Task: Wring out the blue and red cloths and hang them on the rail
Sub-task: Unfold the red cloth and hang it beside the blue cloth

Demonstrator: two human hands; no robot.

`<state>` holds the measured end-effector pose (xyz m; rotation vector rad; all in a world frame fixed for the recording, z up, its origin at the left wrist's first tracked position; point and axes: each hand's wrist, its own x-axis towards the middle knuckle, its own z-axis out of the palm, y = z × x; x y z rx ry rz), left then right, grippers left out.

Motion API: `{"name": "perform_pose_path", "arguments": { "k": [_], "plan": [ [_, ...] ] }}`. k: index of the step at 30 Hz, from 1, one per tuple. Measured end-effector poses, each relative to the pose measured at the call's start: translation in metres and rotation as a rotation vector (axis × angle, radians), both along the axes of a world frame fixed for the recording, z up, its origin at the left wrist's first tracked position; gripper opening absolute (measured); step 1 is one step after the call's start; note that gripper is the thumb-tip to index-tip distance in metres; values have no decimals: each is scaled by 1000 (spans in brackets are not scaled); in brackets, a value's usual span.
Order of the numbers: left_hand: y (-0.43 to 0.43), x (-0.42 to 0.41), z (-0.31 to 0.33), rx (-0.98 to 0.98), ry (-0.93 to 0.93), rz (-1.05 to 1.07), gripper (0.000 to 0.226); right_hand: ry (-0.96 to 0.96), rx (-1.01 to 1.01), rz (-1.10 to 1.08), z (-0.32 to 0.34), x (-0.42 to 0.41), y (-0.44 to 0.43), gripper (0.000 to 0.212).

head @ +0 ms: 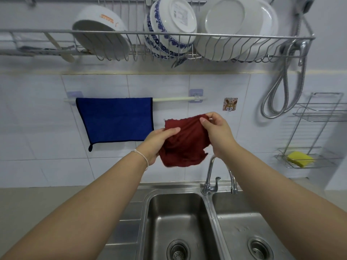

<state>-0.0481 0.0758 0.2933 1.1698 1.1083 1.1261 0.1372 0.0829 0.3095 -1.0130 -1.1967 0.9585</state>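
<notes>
The blue cloth (116, 120) hangs flat over the left part of the white rail (172, 99) on the tiled wall. Both my hands hold the dark red cloth (185, 143) up in the air above the sink, just below the rail's bare right stretch. My left hand (156, 142) pinches its left edge, thumb on top. My right hand (218, 132) grips its upper right corner. The red cloth is crumpled and sags between the hands.
A double steel sink (210, 203) lies below with two taps (211, 177) at its back. A wire dish rack (169, 34) with bowls and plates hangs overhead. A shower hose (281, 87) and a wire shelf with a yellow sponge (300, 158) are at the right.
</notes>
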Motion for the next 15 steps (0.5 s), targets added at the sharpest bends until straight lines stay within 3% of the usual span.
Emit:
{"name": "perform_pose_path", "arguments": {
  "k": [4,9,12,15],
  "plan": [
    [1,-11,5,35,196,31,40,-143,96,84,14,3,-1,14],
    [-8,4,15,273,329,-221,73,-413,253,298,26,-12,-10,16],
    [-13,8,21,350,542,-255,34,-479,277,345,33,-9,-12,12],
    [-9,-2,19,393,611,-185,16,-876,299,264,33,9,-9,23]
  ]
}}
